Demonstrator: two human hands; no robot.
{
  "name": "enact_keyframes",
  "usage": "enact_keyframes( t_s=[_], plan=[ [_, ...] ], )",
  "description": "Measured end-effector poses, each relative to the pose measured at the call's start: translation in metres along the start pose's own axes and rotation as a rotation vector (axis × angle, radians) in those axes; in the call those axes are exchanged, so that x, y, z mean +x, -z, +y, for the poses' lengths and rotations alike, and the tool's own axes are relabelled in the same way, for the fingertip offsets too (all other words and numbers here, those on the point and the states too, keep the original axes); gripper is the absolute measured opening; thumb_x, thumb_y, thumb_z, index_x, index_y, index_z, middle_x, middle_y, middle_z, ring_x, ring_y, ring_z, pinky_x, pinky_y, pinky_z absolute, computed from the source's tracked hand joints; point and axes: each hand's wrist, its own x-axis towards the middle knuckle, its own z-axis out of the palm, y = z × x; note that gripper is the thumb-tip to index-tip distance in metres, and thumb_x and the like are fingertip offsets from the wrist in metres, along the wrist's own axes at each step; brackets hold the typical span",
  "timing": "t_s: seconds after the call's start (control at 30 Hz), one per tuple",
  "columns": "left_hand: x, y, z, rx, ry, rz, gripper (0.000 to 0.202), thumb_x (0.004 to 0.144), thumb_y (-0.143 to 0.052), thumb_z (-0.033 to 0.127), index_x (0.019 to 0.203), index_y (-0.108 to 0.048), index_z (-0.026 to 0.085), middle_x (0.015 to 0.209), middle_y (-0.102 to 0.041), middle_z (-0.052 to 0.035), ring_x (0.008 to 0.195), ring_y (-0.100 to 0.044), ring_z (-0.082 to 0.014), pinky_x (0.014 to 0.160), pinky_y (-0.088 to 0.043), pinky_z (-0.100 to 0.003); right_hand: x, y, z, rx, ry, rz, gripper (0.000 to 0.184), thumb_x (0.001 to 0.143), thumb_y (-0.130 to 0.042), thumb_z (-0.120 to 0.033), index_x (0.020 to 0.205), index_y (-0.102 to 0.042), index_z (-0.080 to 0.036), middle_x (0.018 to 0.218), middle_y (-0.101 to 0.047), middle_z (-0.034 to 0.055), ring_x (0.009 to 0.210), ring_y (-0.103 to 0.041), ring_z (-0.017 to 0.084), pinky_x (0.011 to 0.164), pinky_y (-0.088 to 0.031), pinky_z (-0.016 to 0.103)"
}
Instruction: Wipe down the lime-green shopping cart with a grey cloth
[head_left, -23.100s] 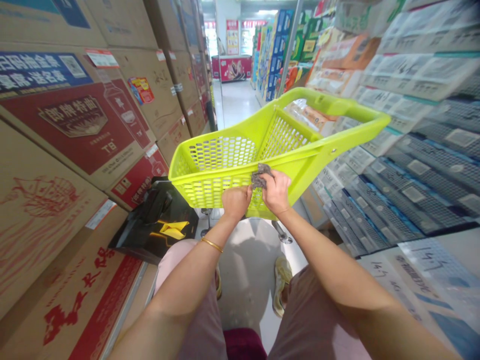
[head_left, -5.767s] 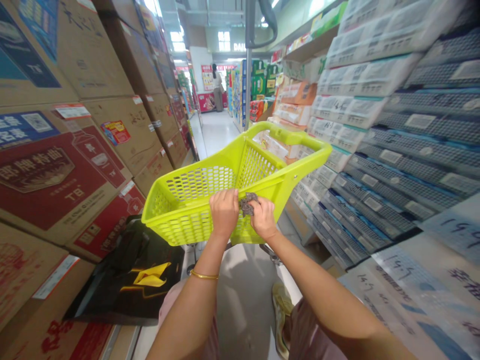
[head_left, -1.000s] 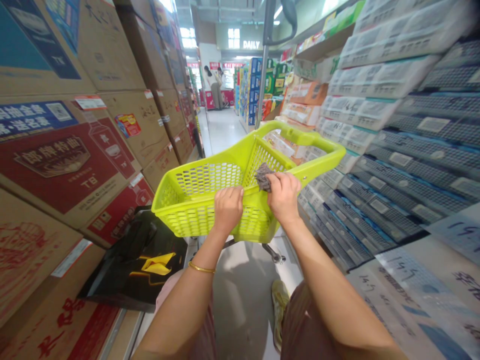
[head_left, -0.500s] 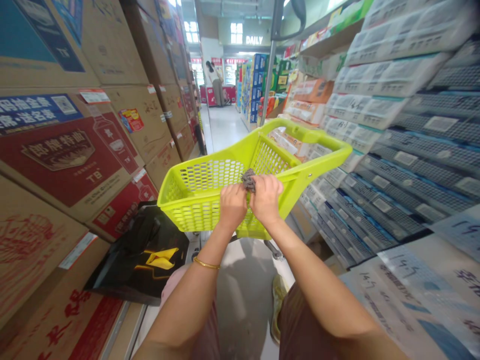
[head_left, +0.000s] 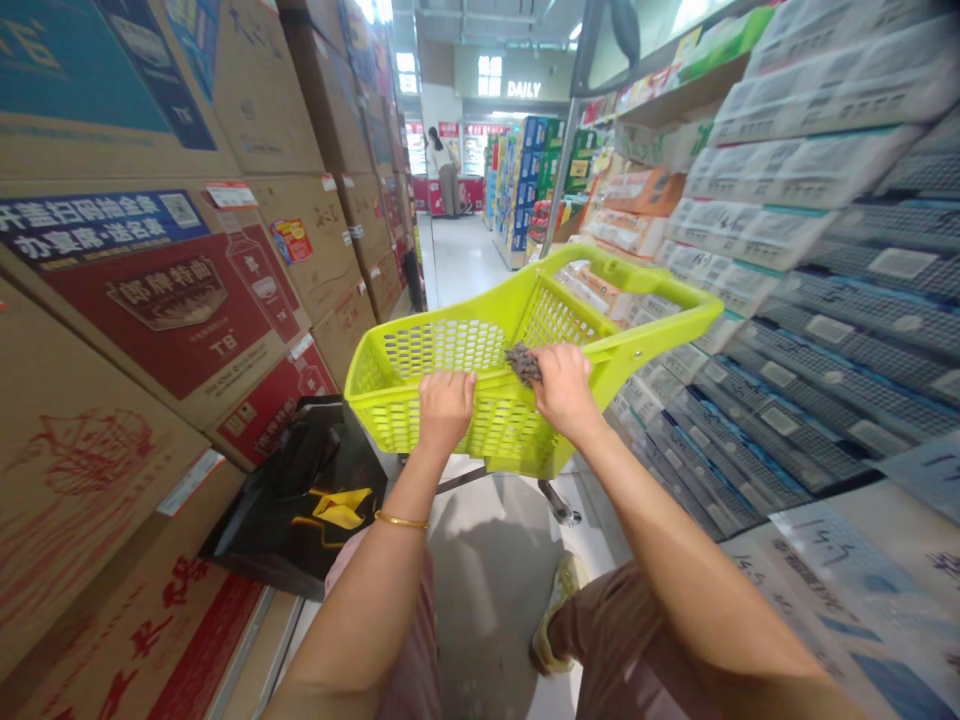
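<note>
Lime-green basket (head_left: 420,395): left hand (head_left: 444,405) clamps near rim at 9 o'clock of cloth (head_left: 523,362); right hand (head_left: 566,390) pinches cloth onto rim. Advised: steady basket, short firm strokes along rim.

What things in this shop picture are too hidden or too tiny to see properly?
Head view only:
- Cloth: mostly covered by the right hand.
- Basket floor: hidden behind its near wall and the left hand.
- Basket wheels: mostly hidden under the basket.
- Person down the aisle: too small.
- Black bag: what is inside does not show.
- Price labels on the right: blurred.
</note>
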Motion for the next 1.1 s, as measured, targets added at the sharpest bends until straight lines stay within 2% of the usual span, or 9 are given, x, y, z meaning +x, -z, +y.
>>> enact_keyframes(
  t_s=[0.13, 0.23, 0.53, 0.7, 0.9, 1.1],
  plan=[
    [0.0, -0.001, 0.003, -0.022, -0.015, -0.027, 0.037, 0.095, -0.028, 0.033, 0.076, -0.057, 0.018, 0.074, -0.061, -0.0061, 0.077, -0.052, -0.0201, 0.074, -0.03, -0.034, -0.005, 0.006, 0.02, -0.074, -0.107, 0.129, 0.035, 0.076, -0.043, -0.014, 0.109, -0.054, -0.015, 0.106, -0.054, 0.0119, 0.102, -0.04, 0.025, 0.087, -0.032, 0.039],
    [0.0, -0.002, 0.008, -0.051, -0.02, -0.017, 0.034, 0.095, -0.029, 0.031, 0.077, -0.057, 0.018, 0.075, -0.06, -0.0059, 0.077, -0.052, -0.0199, 0.074, -0.029, -0.033, -0.007, 0.003, 0.02, -0.08, -0.159, 0.184, 0.035, 0.075, -0.043, -0.014, 0.109, -0.053, -0.017, 0.106, -0.053, 0.0114, 0.102, -0.04, 0.026, 0.087, -0.031, 0.04],
    [0.001, -0.011, 0.021, -0.074, 0.051, 0.075, 0.029, 0.091, -0.034, 0.025, 0.069, -0.053, 0.019, 0.07, -0.058, -0.0066, 0.074, -0.051, -0.0204, 0.072, -0.029, -0.035, -0.004, -0.031, -0.047, 0.067, -0.124, 0.122, 0.028, 0.08, -0.044, -0.019, 0.106, -0.056, -0.015, 0.1, -0.056, 0.0104, 0.095, -0.041, 0.023, 0.083, -0.031, 0.036],
    [0.001, -0.01, 0.018, -0.074, 0.073, 0.038, 0.023, 0.087, -0.037, 0.021, 0.07, -0.053, 0.019, 0.073, -0.059, -0.007, 0.076, -0.051, -0.0216, 0.072, -0.031, -0.035, -0.002, -0.038, -0.059, 0.07, -0.148, 0.095, 0.027, 0.083, -0.044, -0.021, 0.107, -0.057, -0.017, 0.101, -0.057, 0.01, 0.096, -0.04, 0.023, 0.084, -0.029, 0.036],
    [0.003, -0.005, 0.012, -0.07, 0.034, -0.014, 0.031, 0.092, -0.032, 0.027, 0.072, -0.055, 0.019, 0.073, -0.06, -0.0069, 0.078, -0.052, -0.0206, 0.073, -0.031, -0.035, -0.002, -0.027, -0.038, 0.029, -0.006, -0.002, 0.031, 0.085, -0.041, -0.018, 0.112, -0.055, -0.019, 0.106, -0.056, 0.0097, 0.098, -0.041, 0.022, 0.085, -0.029, 0.035],
    [0.002, -0.005, 0.011, -0.065, 0.012, 0.008, 0.035, 0.094, -0.029, 0.031, 0.077, -0.057, 0.019, 0.075, -0.061, -0.0059, 0.078, -0.052, -0.0193, 0.075, -0.03, -0.034, -0.004, -0.003, 0.006, -0.043, -0.128, 0.073, 0.036, 0.081, -0.041, -0.015, 0.114, -0.052, -0.019, 0.109, -0.052, 0.0104, 0.103, -0.04, 0.024, 0.087, -0.029, 0.038]
  ],
)
